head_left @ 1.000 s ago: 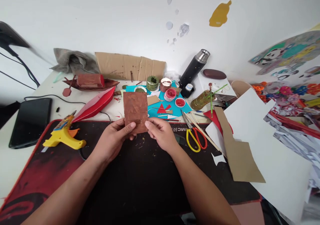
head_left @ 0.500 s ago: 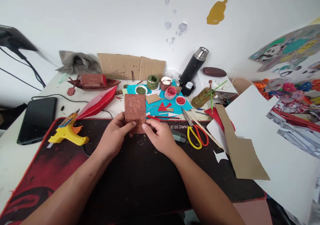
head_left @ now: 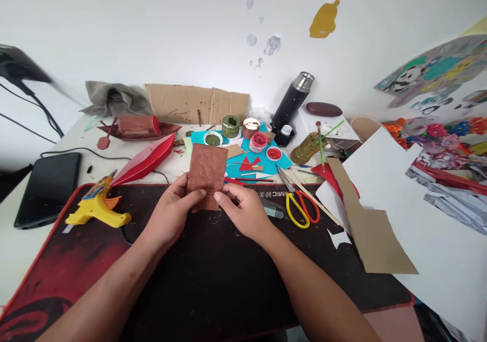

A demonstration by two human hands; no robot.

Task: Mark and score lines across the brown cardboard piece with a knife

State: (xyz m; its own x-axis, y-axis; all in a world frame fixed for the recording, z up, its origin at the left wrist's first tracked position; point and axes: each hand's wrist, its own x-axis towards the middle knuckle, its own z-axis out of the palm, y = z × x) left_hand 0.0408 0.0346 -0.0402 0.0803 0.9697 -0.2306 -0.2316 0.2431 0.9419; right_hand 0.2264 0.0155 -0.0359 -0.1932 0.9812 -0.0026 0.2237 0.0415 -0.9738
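A brown-painted rectangular piece of cardboard (head_left: 207, 167) is held upright above the dark mat, tilted slightly. My left hand (head_left: 177, 200) grips its lower left edge, thumb across the front. At its lower right, my right hand (head_left: 241, 202) pinches it, thumb on the front and fingers behind. Both hands are closed, and the fingertips behind the piece are hidden. Just beyond it, a blue sheet (head_left: 277, 164) carries paint pots, among them a green one (head_left: 230, 127) and a red one (head_left: 258, 142), plus small red and tan scraps.
Left of my hands are a yellow glue gun (head_left: 99, 210), a red paper boat hull (head_left: 146, 160), a brown model boat (head_left: 139, 128) and a black phone-like slab (head_left: 49, 190). To the right lie scissors (head_left: 299, 207), a cutter (head_left: 274, 210), cardboard (head_left: 386, 245) and a tilted black flask (head_left: 291, 103).
The brown cardboard piece has tilted a little, its top leaning to the right and its lower edge a bit lower. Both hands keep their hold. The camera view has shifted slightly.
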